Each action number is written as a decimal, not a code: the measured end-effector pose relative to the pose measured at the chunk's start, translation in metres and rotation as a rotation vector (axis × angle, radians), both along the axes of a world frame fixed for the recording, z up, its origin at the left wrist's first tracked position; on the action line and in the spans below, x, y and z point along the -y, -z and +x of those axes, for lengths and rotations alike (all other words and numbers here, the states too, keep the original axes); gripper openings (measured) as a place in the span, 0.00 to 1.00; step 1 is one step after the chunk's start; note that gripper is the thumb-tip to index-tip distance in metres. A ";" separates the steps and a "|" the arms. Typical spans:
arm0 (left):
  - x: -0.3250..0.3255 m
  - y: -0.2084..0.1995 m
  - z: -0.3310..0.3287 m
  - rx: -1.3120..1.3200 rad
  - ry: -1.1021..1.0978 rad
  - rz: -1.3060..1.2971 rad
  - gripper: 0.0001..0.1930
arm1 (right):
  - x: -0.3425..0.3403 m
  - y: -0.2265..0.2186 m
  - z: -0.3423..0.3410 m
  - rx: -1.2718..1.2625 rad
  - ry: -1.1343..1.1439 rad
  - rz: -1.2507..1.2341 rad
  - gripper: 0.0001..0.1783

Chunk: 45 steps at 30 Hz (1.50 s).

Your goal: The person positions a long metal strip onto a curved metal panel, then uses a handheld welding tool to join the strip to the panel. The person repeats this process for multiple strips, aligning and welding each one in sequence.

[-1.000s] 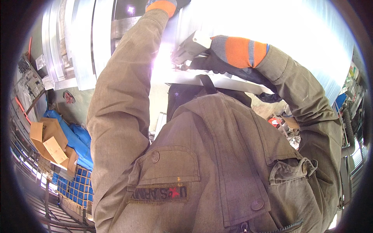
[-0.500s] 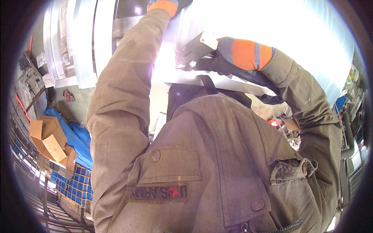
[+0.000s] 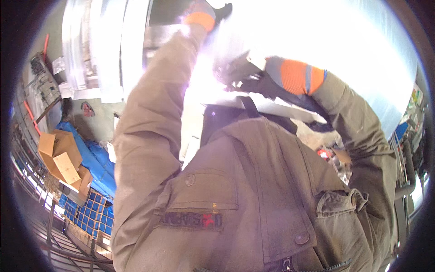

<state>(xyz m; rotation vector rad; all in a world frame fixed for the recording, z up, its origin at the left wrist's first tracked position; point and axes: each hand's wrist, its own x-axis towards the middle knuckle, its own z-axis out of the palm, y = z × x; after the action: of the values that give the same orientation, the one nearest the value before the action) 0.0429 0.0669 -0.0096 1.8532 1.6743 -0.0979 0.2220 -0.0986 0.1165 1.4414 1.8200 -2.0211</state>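
My right hand, in a black, grey and orange glove, is closed round a dark grey hand tool with a pale end. Glare hides the tool's front, so its exact kind is unclear. The tool is over the near edge of a large, shiny metal sheet. Farther out at the top, my left hand, gloved alike, lies at the sheet's left side. One dark finger or thumb stretches out to the right, and I see nothing in that hand. The remaining fingers are blurred or cut off by the frame.
Long, bright metal strips lie to the left. Below them are an opened cardboard box, blue sheeting and a blue-filled crate-like grid. A dark hose runs along the right side. Strong violet-white glare covers the middle.
The whole view has shifted, so hands and surroundings sit slightly lower and farther right. A finger or thumb of my left hand now shows more. My right hand still grips the tool.
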 end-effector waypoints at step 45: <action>-0.013 -0.020 -0.135 0.423 -0.255 0.090 0.46 | 0.102 -0.035 -0.134 0.489 0.813 0.571 0.24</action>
<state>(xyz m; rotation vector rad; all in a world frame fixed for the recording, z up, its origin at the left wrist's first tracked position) -0.0923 0.0800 0.0109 1.5677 1.6097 0.4505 0.0877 -0.2010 0.1515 2.8846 1.8042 -1.1058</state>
